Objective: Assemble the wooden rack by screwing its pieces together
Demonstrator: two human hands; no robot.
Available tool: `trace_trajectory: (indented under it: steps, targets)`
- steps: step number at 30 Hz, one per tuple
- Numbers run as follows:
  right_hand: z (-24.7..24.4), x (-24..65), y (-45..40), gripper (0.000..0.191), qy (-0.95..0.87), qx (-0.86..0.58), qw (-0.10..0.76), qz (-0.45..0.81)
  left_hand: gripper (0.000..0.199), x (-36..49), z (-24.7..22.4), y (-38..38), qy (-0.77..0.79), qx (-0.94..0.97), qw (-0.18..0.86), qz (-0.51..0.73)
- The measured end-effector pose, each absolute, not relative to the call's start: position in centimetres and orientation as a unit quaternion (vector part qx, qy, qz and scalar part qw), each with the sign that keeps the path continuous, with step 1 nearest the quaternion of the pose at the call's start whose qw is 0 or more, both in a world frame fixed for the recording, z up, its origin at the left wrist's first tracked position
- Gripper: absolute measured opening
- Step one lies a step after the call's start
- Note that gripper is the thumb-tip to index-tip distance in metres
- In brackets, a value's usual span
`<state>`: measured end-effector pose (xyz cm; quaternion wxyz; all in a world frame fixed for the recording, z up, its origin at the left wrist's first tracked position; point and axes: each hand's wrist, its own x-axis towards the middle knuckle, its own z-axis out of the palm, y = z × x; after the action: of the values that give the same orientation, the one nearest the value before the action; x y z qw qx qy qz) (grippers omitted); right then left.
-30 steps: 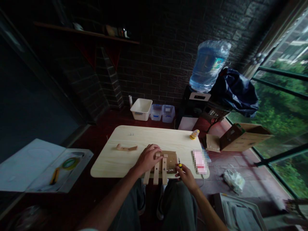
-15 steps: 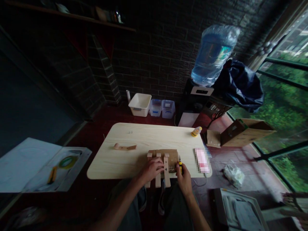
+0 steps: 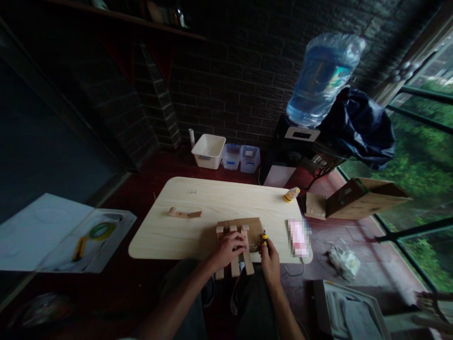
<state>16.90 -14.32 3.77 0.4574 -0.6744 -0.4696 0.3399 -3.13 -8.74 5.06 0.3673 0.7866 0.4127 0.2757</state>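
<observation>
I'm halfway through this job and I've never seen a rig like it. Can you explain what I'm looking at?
There is no robot here: these are a person's bare hands, and every picture comes from one camera on their head, looking forward and down. The right hand holds a yellow-and-black screwdriver, tip up. The left hand has its fingers at three wooden strips; whether they grip is unclear. The strips lie over cardboard and stick out past the near edge of the pale table. Also on the table are a bent wooden piece, a yellow-based container and a pixelated pink item.
</observation>
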Motion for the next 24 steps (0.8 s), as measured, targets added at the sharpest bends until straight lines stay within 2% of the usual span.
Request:
trace_trajectory:
  steps: [12,15,24]
  targets:
    - [3.8,15.1,-14.8,0.053,-0.394,-0.641,0.581,0.311,0.010,-3.2,3.9,-9.1,0.408,0.796,0.343,0.286]
    - [4.9,15.5,-15.8,0.047,-0.427,-0.645,0.565,0.289,0.010,-3.2,4.1,-9.3,0.413,0.802,0.328,0.281]
    - [9.2,17.8,-17.8,0.037,-0.581,-0.649,0.440,0.220,0.013,-3.4,4.2,-9.8,0.403,0.810,0.317,0.284]
